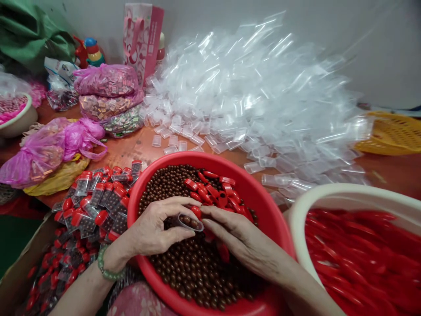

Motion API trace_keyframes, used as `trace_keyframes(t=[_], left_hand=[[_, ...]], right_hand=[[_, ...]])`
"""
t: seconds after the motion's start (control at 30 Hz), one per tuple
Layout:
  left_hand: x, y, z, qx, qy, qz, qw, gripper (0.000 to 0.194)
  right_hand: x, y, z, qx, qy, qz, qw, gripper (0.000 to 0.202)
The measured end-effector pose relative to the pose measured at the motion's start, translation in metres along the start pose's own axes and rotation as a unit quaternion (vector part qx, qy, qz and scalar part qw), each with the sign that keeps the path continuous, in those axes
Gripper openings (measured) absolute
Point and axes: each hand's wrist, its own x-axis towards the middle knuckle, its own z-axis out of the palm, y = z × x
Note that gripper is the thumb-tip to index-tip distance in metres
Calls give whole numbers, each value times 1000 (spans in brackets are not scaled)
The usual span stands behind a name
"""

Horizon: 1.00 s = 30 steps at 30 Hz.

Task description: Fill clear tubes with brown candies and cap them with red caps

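My left hand grips a small clear plastic tube filled with brown balls, over a red basin. My right hand meets it from the right and pinches a red cap at the tube's mouth. The basin holds a mass of small brown balls and, at its far side, a heap of loose red caps. A green bead bracelet sits on my left wrist.
Left of the basin, filled red-capped tubes pile into a cardboard box. A big heap of empty clear tubes covers the table behind. A white basin of red items stands at the right, a yellow basket beyond. Pink bags lie at the left.
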Motion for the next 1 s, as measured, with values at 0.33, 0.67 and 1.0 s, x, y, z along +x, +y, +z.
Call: trace_keyframes(t=[0.33, 0.67, 1.0], left_hand=[[1, 0, 16, -87, 68, -81, 991, 16], [-5, 2, 23, -243, 5, -132, 961, 31], [-6, -2, 25, -248, -34, -158, 955, 31]], right_hand=[[-21, 13, -1, 111, 6, -11, 994, 25], [-39, 21, 10, -163, 125, -240, 949, 53], [-30, 30, 13, -233, 136, -301, 915, 35]])
